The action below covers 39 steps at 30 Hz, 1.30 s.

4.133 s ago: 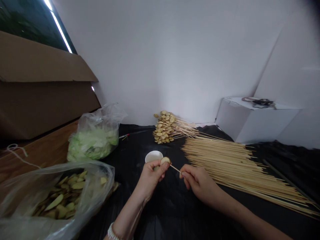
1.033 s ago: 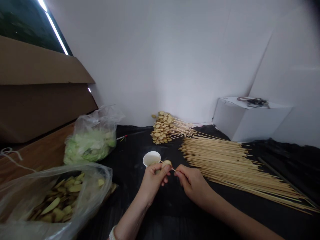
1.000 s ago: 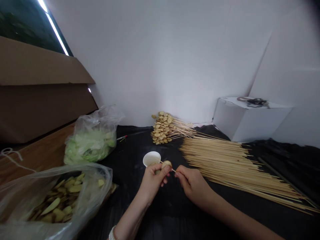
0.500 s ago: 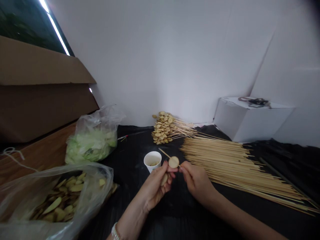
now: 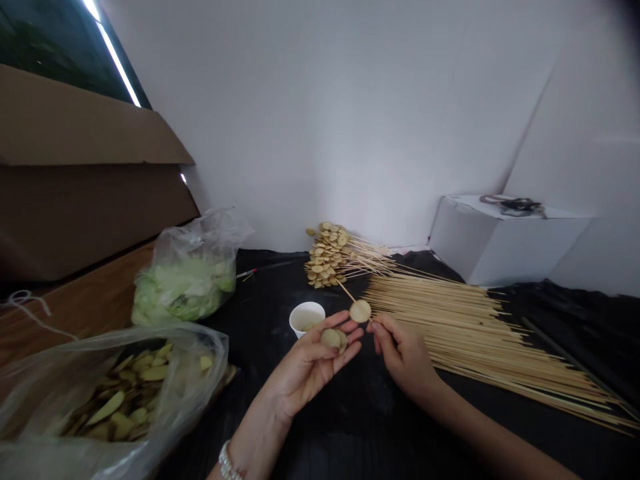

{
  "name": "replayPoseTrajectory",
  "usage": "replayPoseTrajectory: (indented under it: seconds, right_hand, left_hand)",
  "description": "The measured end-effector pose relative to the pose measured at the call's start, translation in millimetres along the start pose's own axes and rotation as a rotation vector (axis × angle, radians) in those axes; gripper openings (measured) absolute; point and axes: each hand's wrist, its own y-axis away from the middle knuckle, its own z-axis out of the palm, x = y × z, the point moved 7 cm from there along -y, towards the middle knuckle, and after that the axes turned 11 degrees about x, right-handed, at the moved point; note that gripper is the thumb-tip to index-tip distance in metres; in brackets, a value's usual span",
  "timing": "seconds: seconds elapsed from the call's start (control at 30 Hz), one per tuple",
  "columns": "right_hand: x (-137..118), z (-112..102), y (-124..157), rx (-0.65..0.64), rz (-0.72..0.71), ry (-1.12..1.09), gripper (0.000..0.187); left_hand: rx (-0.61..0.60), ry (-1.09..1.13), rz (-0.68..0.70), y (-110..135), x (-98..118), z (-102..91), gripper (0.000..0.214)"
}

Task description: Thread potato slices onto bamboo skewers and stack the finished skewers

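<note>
Palm up, my left hand (image 5: 317,360) holds a few round potato slices (image 5: 332,339) under its thumb, its fingers stretched out. Just beyond its fingertips, another potato slice (image 5: 360,311) sits threaded on a thin wooden skewer (image 5: 347,291). My right hand (image 5: 403,350) pinches that skewer close below the slice. Behind my left hand stands a white paper cup (image 5: 307,316) with some pale pieces inside. Farther back lies a pile of skewered potato slices (image 5: 327,257), their sticks pointing right.
Many bare skewers (image 5: 465,327) spread across the black table cover (image 5: 360,427) at right. At left are an open plastic bag (image 5: 200,400) of potato slices and a bag of pale green vegetable (image 5: 185,287). A white box (image 5: 515,240) stands back right, a cardboard box (image 5: 90,220) back left.
My left hand has opened out and turned palm up, showing the loose slices. The right hand has moved slightly right and up with the skewer and its slice.
</note>
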Motion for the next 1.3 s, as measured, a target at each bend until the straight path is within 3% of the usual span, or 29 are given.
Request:
replayPoseTrajectory:
  seconds: [0.3,0.6,0.8,1.0,1.3]
  right_hand:
    - [-6,3,1,-0.044,-0.031,-0.035,0.024]
    - [-13,11,5,-0.143,-0.062,-0.034,0.026]
    - [-11,14,6,-0.167,-0.038,-0.041,0.025]
    - [-11,16,8,-0.180,-0.046,-0.035,0.025]
    - [-9,21,10,-0.220,-0.069,-0.007,0.023]
  left_hand:
    - [0.262,-0.137,0.216,0,21,-14.4,0.025]
    - [0.343,-0.064,0.291,0,38,-23.1,0.024]
    - [0.296,-0.002,0.264,-2,38,-19.6,0.030]
    - [0.224,0.088,0.214,-5,36,-22.3,0.014]
    - [0.277,0.049,0.300,-3,41,-26.0,0.027]
